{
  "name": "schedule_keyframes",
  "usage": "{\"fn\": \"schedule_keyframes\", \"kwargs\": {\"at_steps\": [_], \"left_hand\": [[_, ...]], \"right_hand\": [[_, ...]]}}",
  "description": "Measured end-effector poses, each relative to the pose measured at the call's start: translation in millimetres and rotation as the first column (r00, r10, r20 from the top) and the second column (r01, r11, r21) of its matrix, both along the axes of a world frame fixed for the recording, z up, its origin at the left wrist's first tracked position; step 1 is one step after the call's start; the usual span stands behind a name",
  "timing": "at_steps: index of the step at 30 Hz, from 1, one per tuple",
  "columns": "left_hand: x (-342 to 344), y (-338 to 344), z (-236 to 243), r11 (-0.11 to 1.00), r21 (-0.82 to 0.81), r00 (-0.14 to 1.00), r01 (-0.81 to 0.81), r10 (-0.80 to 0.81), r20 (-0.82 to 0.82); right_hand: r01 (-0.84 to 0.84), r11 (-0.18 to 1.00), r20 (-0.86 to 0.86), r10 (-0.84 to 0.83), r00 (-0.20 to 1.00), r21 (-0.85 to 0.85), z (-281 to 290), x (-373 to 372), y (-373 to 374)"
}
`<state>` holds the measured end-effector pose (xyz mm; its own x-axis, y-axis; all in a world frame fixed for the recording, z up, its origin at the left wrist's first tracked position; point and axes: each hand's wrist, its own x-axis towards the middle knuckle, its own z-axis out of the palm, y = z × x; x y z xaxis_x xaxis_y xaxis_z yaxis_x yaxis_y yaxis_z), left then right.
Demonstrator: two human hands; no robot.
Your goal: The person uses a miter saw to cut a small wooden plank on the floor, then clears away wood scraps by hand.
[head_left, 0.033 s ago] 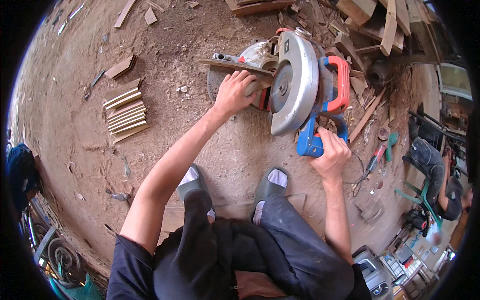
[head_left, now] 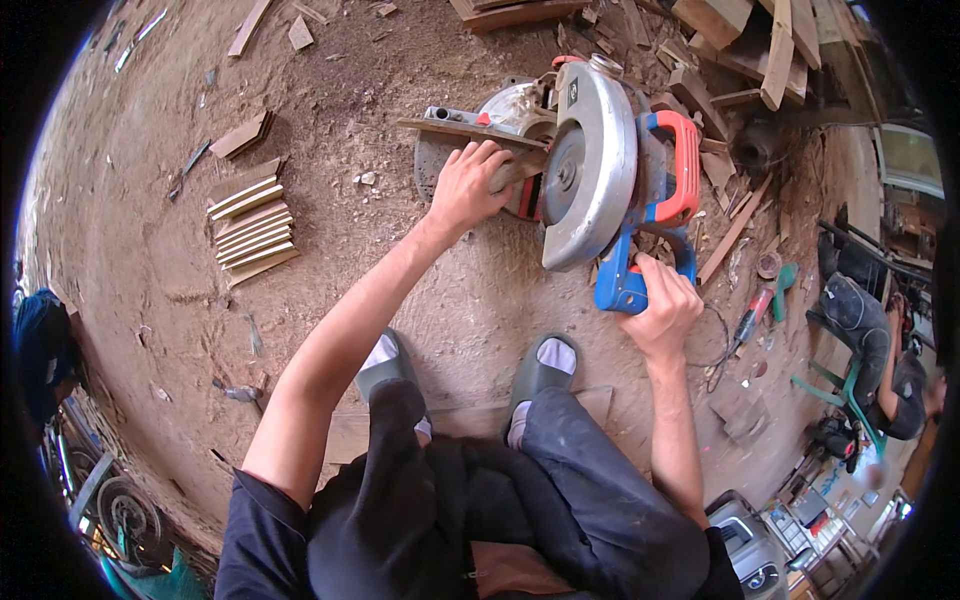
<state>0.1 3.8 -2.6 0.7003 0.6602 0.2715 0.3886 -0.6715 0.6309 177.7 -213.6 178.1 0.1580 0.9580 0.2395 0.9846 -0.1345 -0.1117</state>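
A miter saw with a silver blade guard and a red carry handle stands on the ground in front of me. My right hand is closed round its blue trigger handle, fingers curled in from above. On the saw's base, my left hand grips a short wooden piece, pressing it against the fence beside the round blade. The blade's lower edge and the wood's far end are partly hidden by the guard.
Cut wooden slats lie stacked at left, near a hammer. Scrap timber is heaped at far right. An angle grinder with a cord lies right of the saw. Another person sits at the right edge.
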Motion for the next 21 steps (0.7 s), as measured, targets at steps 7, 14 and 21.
{"fn": "schedule_keyframes", "kwargs": {"at_steps": [7,14,21], "left_hand": [[0.0,-8.6,3.3,0.999,-0.025,1.000,-0.024,0.024,0.001],[-2.8,-7.8,1.2,0.999,-0.030,1.000,-0.012,0.012,0.004],[1.6,-11.1,5.6,0.999,-0.034,1.000,0.010,-0.010,0.000]], "right_hand": [[0.010,1.000,-0.003,-0.010,1.000,0.000,-1.4,1.0,-2.1],[0.002,1.000,-0.013,-0.002,1.000,0.004,-0.6,0.6,-0.7],[0.017,1.000,-0.008,-0.017,1.000,0.013,1.6,3.0,-4.5]]}}
